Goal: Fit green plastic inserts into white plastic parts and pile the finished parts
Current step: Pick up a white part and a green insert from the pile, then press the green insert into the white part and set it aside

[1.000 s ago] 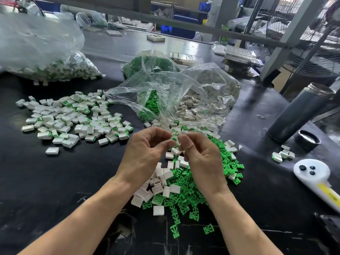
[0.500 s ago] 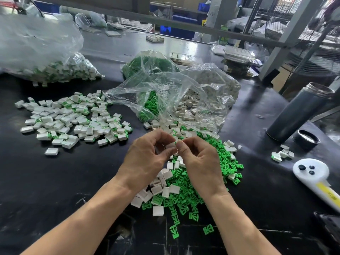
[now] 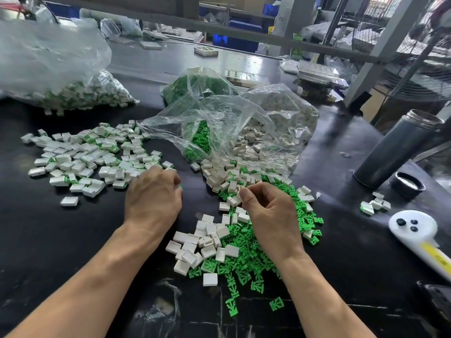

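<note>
right fingers: right hand (image 3: 271, 215) curled, thumb and forefinger tips meeting over the loose mix; can't tell if they already pinch a piece.
left fingers: left hand (image 3: 153, 196) curled knuckles-up at the near edge of the finished pile (image 3: 90, 154); a speck of green at the fingertips, likely a finished part being let go, can't confirm.
white parts: loose white parts (image 3: 207, 240) between the wrists and just beyond the right fingertips.
green inserts: green inserts (image 3: 246, 262) under and right of the right hand, lying every which way, no shared long axis.
key relation: fresh stock lies directly below and just ahead of the right fingers; left hand is well off to the left, so right hand is nearer.
supply: open clear bag (image 3: 231, 132) behind, spilling both kinds toward the hands.
step guess: drop-off on left, next pick on right.
table: black table (image 3: 48, 240).
</note>
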`<act>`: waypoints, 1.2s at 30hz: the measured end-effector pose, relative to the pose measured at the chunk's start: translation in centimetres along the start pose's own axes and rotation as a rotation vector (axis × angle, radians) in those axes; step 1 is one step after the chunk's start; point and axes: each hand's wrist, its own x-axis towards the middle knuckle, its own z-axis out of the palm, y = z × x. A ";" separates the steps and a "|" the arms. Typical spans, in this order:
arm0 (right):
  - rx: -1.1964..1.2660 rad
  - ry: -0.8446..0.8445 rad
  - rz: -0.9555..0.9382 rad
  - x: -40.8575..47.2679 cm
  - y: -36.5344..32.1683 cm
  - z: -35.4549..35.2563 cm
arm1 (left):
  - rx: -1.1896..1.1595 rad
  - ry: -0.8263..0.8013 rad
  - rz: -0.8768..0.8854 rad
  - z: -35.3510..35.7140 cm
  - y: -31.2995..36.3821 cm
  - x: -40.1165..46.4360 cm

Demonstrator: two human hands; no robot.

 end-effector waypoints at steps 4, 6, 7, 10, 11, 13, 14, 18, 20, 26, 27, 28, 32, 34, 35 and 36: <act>-0.006 -0.014 0.003 0.0 0.0 -0.3 | 0.053 0.027 -0.017 -0.1 -0.5 0.4; -0.019 -0.016 0.008 0.0 0.0 -0.4 | 0.062 0.027 -0.028 0.0 -0.6 0.4; -0.032 -0.017 0.010 0.1 0.1 -0.5 | 0.065 0.026 -0.033 0.0 -0.6 0.5; -0.094 -0.023 0.016 0.2 0.1 -0.9 | 0.043 0.023 -0.014 -0.1 -0.5 0.5; -0.120 -0.030 0.017 0.2 0.1 -1.1 | 0.010 0.020 0.007 -0.1 -0.3 0.4; -0.178 -0.052 0.021 0.3 0.2 -1.4 | -0.104 -0.004 0.050 -0.3 0.2 -0.1; -0.210 -0.069 0.022 0.3 0.1 -1.6 | -0.174 -0.033 0.066 -0.3 0.6 -0.3; -0.339 -0.130 0.029 0.6 0.0 -2.7 | -0.334 -0.219 0.104 0.0 2.3 -1.9; -0.394 -0.146 0.038 0.8 -0.1 -3.2 | -0.353 -0.254 0.122 0.6 3.1 -2.6; -0.440 -0.247 0.091 0.9 -0.4 -4.0 | -0.292 -0.221 0.148 1.8 4.1 -3.0; -0.443 -0.264 0.093 0.9 -0.4 -4.0 | -0.294 -0.216 0.143 1.8 4.1 -2.9; -0.448 -0.274 0.089 0.9 -0.5 -4.0 | -0.298 -0.210 0.140 1.8 4.0 -2.9; -0.427 -0.326 0.015 0.9 -0.7 -4.1 | -0.291 -0.200 0.140 1.7 3.9 -2.8; -0.424 -0.391 -0.005 0.8 -1.0 -4.0 | -0.289 -0.199 0.136 1.6 3.9 -2.8; -0.438 -0.420 -0.004 0.7 -1.1 -3.9 | -0.290 -0.199 0.131 1.5 3.9 -2.8; -0.462 -0.441 -0.001 0.6 -1.1 -3.8 | -0.291 -0.199 0.128 1.5 3.9 -2.8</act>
